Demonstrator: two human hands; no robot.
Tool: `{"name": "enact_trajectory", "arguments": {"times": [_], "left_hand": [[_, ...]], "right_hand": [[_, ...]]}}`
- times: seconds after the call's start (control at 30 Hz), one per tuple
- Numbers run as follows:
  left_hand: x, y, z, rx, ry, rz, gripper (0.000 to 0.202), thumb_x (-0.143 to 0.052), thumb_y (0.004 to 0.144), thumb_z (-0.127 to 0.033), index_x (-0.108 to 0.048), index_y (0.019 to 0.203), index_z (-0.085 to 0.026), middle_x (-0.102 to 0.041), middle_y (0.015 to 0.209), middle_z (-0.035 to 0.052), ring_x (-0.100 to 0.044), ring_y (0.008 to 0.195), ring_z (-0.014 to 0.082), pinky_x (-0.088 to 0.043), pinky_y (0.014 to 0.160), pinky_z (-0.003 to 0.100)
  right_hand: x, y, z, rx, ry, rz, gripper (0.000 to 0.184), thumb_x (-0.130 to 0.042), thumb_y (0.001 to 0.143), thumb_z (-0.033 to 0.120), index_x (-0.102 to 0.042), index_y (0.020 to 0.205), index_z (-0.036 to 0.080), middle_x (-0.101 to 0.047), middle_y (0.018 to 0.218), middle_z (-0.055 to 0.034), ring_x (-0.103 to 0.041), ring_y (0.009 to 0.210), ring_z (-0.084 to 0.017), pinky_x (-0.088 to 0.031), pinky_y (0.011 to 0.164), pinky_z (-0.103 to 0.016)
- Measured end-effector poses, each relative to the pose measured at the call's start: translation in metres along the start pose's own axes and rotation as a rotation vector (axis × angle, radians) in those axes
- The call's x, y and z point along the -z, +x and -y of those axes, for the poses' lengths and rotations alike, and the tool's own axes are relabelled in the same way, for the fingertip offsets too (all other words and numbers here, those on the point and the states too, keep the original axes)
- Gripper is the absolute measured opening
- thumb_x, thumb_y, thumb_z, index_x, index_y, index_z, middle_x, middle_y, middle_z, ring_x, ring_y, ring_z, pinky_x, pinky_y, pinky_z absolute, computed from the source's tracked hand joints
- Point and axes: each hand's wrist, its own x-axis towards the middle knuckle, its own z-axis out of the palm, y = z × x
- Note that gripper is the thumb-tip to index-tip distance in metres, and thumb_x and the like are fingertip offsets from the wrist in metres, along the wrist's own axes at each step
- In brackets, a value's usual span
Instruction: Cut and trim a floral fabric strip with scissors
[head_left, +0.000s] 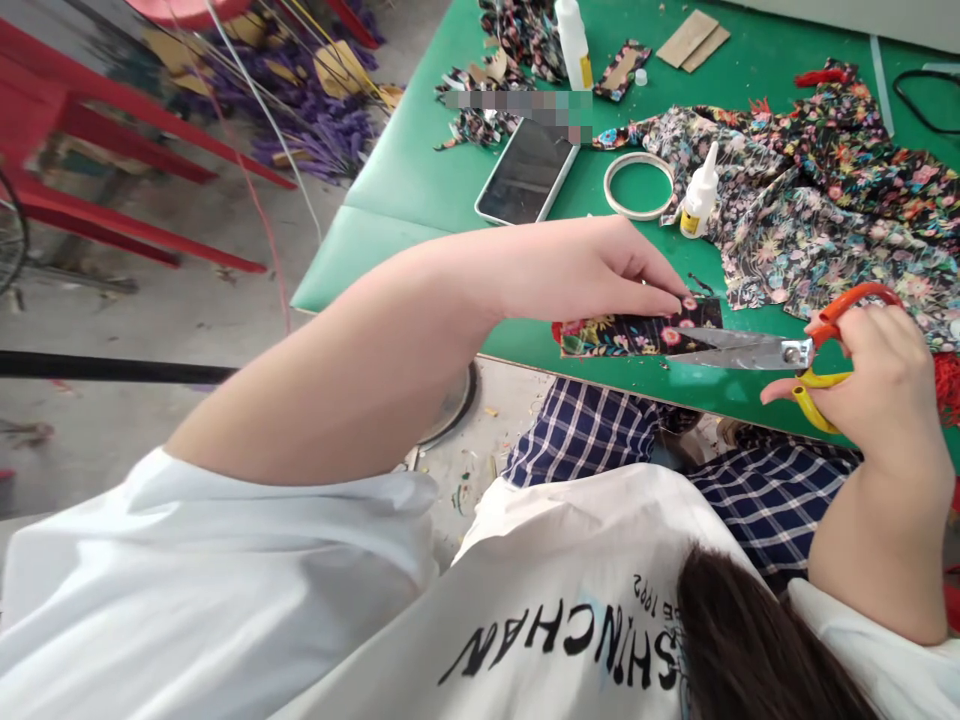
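My left hand (611, 268) pinches the upper edge of a small black floral fabric piece (600, 336) at the near edge of the green table. In my right hand (885, 365) is a pair of scissors (757, 350) with one red and one yellow handle. Their blades point left, stand slightly apart and overlap the right part of the fabric piece. Whether they have cut into it I cannot tell. Beyond my hands lies a larger crumpled floral cloth (810, 220), and a small glue bottle (699, 205) stands upright beside it.
On the green table (405, 200) are a phone (529, 170), a tape roll (609, 190), a taller white bottle (574, 45), floral scraps (517, 40) and cardboard pieces (694, 40). Red threads (949, 385) hang at the right. A red stool (112, 130) and purple flower stems (315, 130) are at left.
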Motion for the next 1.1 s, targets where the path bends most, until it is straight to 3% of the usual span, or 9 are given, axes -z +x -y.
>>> {"name": "enact_trajectory", "arguments": {"times": [0.3, 0.77, 1.1], "left_hand": [[0.001, -0.003, 0.000, -0.003, -0.082, -0.008, 0.036, -0.051, 0.086, -0.028, -0.068, 0.098, 0.000, -0.046, 0.057, -0.0102, -0.033, 0.051, -0.0059, -0.023, 0.053, 0.011], [-0.002, 0.003, -0.003, -0.008, -0.090, 0.026, 0.030, -0.052, 0.085, -0.024, -0.071, 0.097, -0.004, -0.054, 0.065, -0.0088, -0.044, 0.060, -0.0026, -0.034, 0.063, 0.013], [-0.003, 0.003, -0.002, 0.002, -0.042, 0.052, 0.037, -0.048, 0.086, -0.031, -0.070, 0.101, -0.005, -0.049, 0.057, -0.0093, -0.028, 0.050, -0.0030, -0.037, 0.066, 0.018]], "right_hand": [[-0.004, 0.003, 0.010, 0.037, -0.055, -0.041, 0.042, -0.043, 0.088, 0.058, -0.057, 0.081, 0.019, -0.052, 0.067, -0.0047, -0.047, 0.072, -0.021, -0.034, 0.068, -0.033], [-0.003, 0.006, 0.019, -0.012, -0.033, 0.007, 0.037, -0.054, 0.081, 0.056, -0.056, 0.074, 0.020, -0.051, 0.065, -0.0026, -0.049, 0.070, -0.020, -0.032, 0.067, -0.033], [-0.004, 0.008, 0.024, -0.020, -0.033, 0.001, 0.038, -0.053, 0.081, 0.056, -0.057, 0.072, 0.020, -0.054, 0.063, -0.0028, -0.051, 0.069, -0.020, -0.033, 0.065, -0.032]]}}
